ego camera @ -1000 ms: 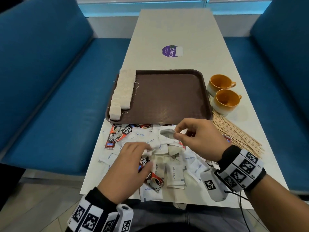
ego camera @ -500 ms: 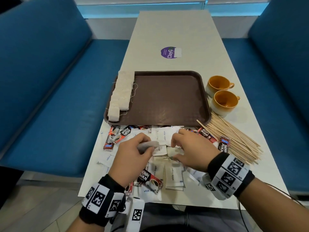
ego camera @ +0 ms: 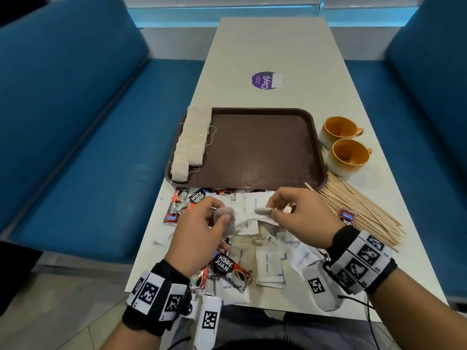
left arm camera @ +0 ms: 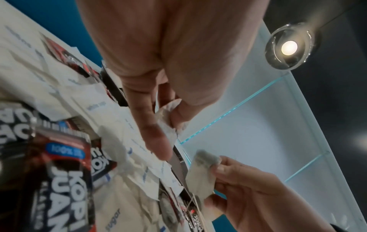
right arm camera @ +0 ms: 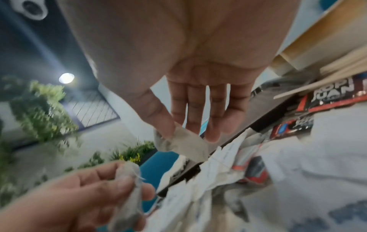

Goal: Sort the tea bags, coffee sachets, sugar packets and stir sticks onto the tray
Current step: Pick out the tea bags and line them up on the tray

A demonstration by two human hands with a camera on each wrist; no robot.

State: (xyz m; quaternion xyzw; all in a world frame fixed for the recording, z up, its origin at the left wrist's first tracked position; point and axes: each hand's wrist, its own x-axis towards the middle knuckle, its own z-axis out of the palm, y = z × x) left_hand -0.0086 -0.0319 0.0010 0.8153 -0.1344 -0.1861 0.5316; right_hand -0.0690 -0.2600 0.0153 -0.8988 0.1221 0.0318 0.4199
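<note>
My left hand [ego camera: 220, 216] pinches a grey tea bag [ego camera: 226, 221] between thumb and forefinger just above the pile; the left wrist view shows that tea bag [left arm camera: 166, 120] creased in the pinch. My right hand [ego camera: 270, 210] pinches a second tea bag [ego camera: 260, 211], which hangs from thumb and fingers [right arm camera: 181, 143]. Both hands hover near the front rim of the brown tray [ego camera: 265, 150]. A row of tea bags [ego camera: 192, 142] lies along its left side. White sugar packets [ego camera: 269, 267] and red coffee sachets [ego camera: 228, 270] lie mixed on the table under my hands.
Wooden stir sticks [ego camera: 361, 213] fan out on the table right of the pile. Two orange cups [ego camera: 347, 155] stand beside the tray's right rim. A purple sticker [ego camera: 264, 80] marks the far table. Blue benches flank both sides.
My left hand picked a tea bag out of the pile and raised it. My right hand dipped to the pile and came up pinching a second tea bag.
</note>
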